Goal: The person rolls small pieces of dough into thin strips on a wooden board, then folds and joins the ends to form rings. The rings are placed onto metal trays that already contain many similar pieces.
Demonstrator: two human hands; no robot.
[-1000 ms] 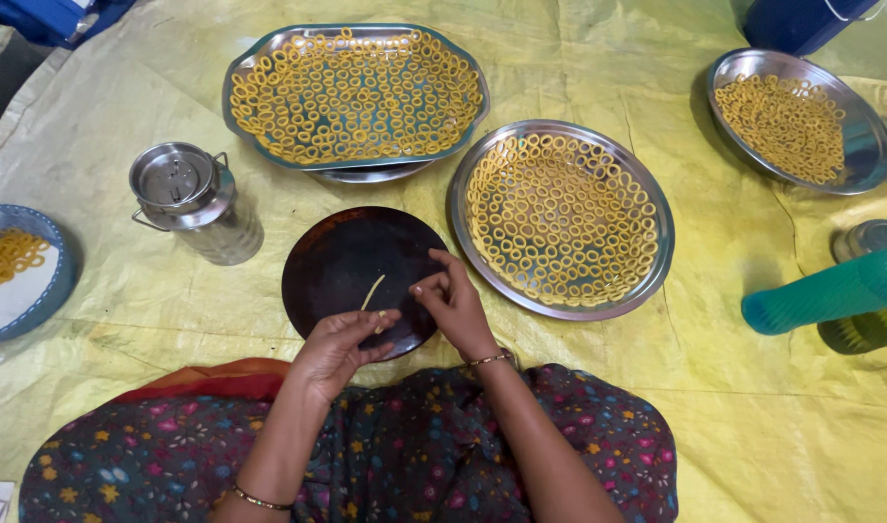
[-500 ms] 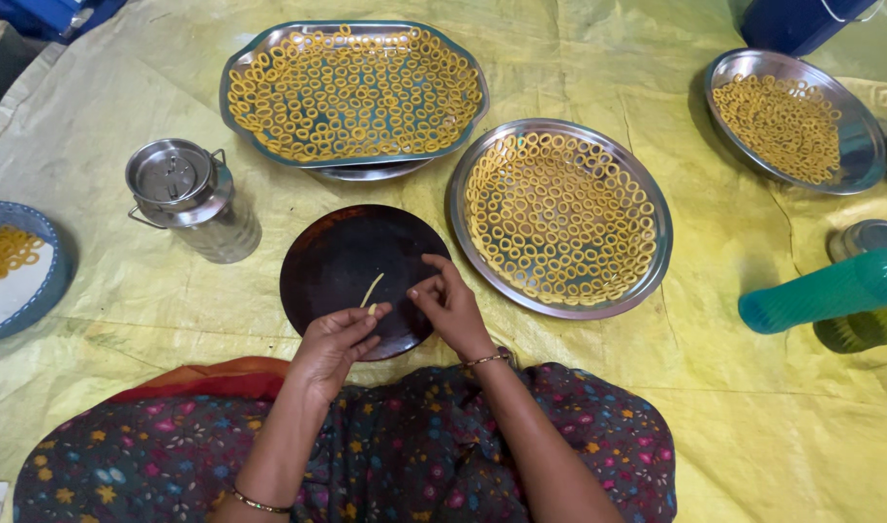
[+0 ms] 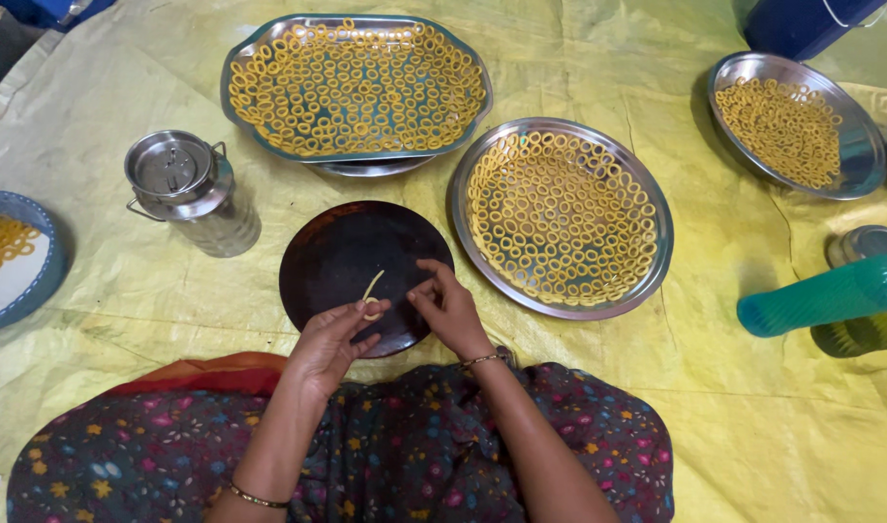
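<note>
We see both hands working over a round dark plate (image 3: 342, 254) that lies on a yellow sheet (image 3: 172, 320) just in front of the person's lap. The left hand (image 3: 329, 341) has its fingers curled in, and its thumb and forefinger pinch the lower end of a thin yellow dough strip (image 3: 371, 291), which lies on the plate and curves up and away from the fingertips. The right hand (image 3: 450, 308) is loosely closed beside it, fingertips drawn together and pointing toward the strip; we cannot tell whether they touch it or hold anything. The two hands sit close together at the near edge of the plate. To the right of the plate, touching or nearly touching its rim, is a round steel tray (image 3: 657, 208) filled with small yellow dough rings (image 3: 560, 218). Beyond the plate is a larger steel tray (image 3: 245, 53), also packed with rings. A lidded steel can (image 3: 177, 184) stands to the left of the plate, apart from it. A third steel tray (image 3: 850, 160) of rings lies far right, and a green bottle (image 3: 831, 295) lies on its side at the right edge.
</note>
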